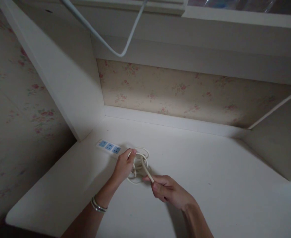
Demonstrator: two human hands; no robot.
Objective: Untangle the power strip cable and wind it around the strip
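**A left hand [125, 163] and a right hand [170, 190] hold a thin, round, cream cord [147, 170] by a long white plastic power strip [108, 146] with three blue squares**

The right hand is nearest, lower than the power strip and to its right. Its arm comes up from the bottom and leans left. The thumb squeezes the cord against curled fingers, and one fingertip pokes out past the cord.

The left arm comes up below the power strip and leans right, with a shiny, round, silver bracelet [98, 205] on the wrist. The left hand is just beside the right end of the power strip. Its thumb and fingers pinch the cord.

More cord makes messy loops between the hands, to the right of the power strip. I cannot tell if the cord joins the strip, because the left hand is in the way.

The power strip lies on a smooth white desk top [222, 165]. Left of the strip stands a tall, flat, white board [68, 76]. Behind the strip is a cream wall with red flowers [151, 96]. High above the strip and to its right, an open white shelf [234, 19] holds shiny, clear plastic things [217, 4], too dark to name.
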